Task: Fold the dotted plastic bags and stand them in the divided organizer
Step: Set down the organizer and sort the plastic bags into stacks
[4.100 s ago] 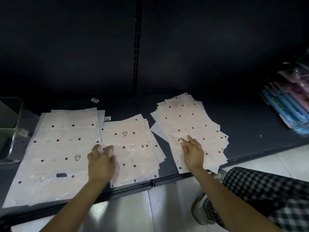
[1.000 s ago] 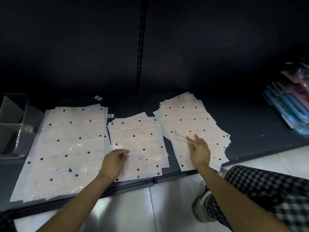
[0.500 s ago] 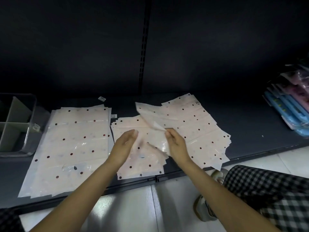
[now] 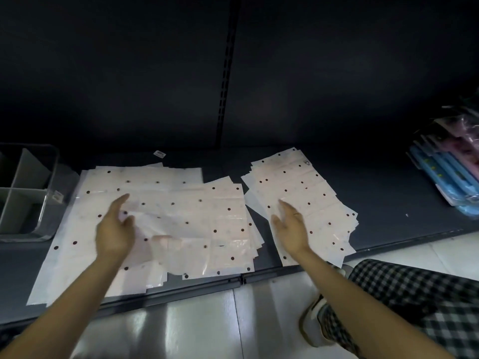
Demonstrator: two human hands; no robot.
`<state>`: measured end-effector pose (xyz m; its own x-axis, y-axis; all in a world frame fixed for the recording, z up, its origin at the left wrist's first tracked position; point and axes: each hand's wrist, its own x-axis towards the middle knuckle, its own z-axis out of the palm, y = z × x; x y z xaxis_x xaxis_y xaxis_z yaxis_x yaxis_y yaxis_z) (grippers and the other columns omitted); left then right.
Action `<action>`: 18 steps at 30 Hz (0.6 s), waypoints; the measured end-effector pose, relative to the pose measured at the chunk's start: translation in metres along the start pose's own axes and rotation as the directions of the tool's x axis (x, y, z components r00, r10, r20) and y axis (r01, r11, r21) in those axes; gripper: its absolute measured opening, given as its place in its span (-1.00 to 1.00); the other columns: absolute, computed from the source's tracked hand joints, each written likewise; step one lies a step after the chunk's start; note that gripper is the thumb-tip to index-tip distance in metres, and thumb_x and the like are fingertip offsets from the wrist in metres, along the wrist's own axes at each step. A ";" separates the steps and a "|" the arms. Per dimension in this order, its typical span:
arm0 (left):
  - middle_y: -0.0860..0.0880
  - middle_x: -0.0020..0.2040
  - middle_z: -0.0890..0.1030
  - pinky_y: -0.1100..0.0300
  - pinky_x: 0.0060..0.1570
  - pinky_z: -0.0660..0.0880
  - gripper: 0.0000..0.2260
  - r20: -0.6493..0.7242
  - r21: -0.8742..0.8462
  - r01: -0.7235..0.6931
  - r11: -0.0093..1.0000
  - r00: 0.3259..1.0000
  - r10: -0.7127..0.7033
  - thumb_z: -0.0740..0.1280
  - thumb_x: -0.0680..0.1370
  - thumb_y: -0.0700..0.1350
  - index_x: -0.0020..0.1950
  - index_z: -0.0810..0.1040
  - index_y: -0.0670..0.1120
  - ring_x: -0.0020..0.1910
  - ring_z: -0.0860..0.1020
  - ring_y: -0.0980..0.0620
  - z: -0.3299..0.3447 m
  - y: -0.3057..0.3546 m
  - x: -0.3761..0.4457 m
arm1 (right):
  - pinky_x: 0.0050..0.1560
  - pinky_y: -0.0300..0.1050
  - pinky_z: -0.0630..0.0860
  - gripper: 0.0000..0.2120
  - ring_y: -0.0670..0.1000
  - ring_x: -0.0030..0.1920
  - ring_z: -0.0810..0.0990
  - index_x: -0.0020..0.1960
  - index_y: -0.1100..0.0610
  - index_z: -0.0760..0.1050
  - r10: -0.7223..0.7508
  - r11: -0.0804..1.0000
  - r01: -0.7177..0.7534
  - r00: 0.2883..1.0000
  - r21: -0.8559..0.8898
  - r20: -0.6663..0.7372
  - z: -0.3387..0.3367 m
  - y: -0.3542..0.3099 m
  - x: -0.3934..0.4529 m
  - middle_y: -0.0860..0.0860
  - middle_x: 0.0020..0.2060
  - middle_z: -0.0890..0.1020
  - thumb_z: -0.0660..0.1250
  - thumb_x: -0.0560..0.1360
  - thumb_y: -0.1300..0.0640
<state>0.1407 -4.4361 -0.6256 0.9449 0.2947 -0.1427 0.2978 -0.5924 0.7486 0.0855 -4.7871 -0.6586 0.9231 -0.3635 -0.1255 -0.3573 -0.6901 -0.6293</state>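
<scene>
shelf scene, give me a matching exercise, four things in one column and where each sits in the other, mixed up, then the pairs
Things:
1. divided organizer
2. blue packets
3. left hand
4. right hand

Places:
A. over the right pile of dotted bags
B. far right of the shelf
C. far left of the shelf
D. on the loose bag spread across the left and middle piles

Pairs: 1-C, 2-B, 3-D, 4-A
</scene>
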 end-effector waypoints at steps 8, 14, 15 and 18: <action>-0.31 0.23 0.39 -0.26 -0.06 0.50 -0.69 -0.036 0.365 0.039 0.930 0.999 -0.028 0.21 0.58 -0.25 0.32 0.47 -0.07 -0.04 0.50 -0.38 -0.043 -0.057 0.024 | 0.22 0.01 0.35 -0.53 0.17 0.35 0.28 0.44 0.09 0.26 0.190 0.894 -0.196 0.980 -0.403 -0.055 -0.034 0.055 0.049 0.09 0.41 0.30 0.18 0.58 -0.03; -0.31 0.30 0.41 -0.34 0.13 0.29 -0.63 -0.009 0.619 -0.176 0.765 0.973 0.231 0.42 0.45 -0.24 0.26 0.53 -0.13 0.21 0.33 -0.46 -0.028 -0.058 0.011 | 0.07 -0.01 0.38 -0.75 0.14 0.19 0.40 0.20 0.09 0.56 0.049 0.829 -0.164 0.973 -0.534 -0.223 -0.032 0.053 0.054 0.09 0.13 0.55 0.22 0.57 0.10; -0.31 0.31 0.43 -0.35 0.14 0.28 -0.62 0.035 0.611 -0.254 0.750 0.955 0.295 0.43 0.43 -0.27 0.25 0.55 -0.15 0.24 0.34 -0.46 -0.023 -0.054 0.007 | 0.07 -0.01 0.36 -0.76 0.15 0.19 0.40 0.17 0.12 0.57 0.024 0.851 -0.152 0.968 -0.502 -0.251 -0.032 0.050 0.053 0.10 0.12 0.57 0.22 0.57 0.13; -0.32 0.25 0.50 -0.29 0.13 0.37 -0.60 0.170 0.474 -0.451 0.756 0.889 0.424 0.44 0.40 -0.35 0.23 0.55 -0.21 0.22 0.40 -0.42 -0.002 -0.033 -0.007 | 0.12 0.02 0.35 -0.76 0.20 0.16 0.45 0.14 0.23 0.55 -0.059 0.960 -0.038 0.941 -0.277 -0.333 -0.028 0.027 0.046 0.17 0.09 0.59 0.16 0.60 0.18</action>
<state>0.1236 -4.4174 -0.6485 0.9899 -0.1169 0.0807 -0.1369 -0.9364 0.3230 0.1141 -4.8403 -0.6599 0.8422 -0.5102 0.1742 -0.4179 -0.8220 -0.3868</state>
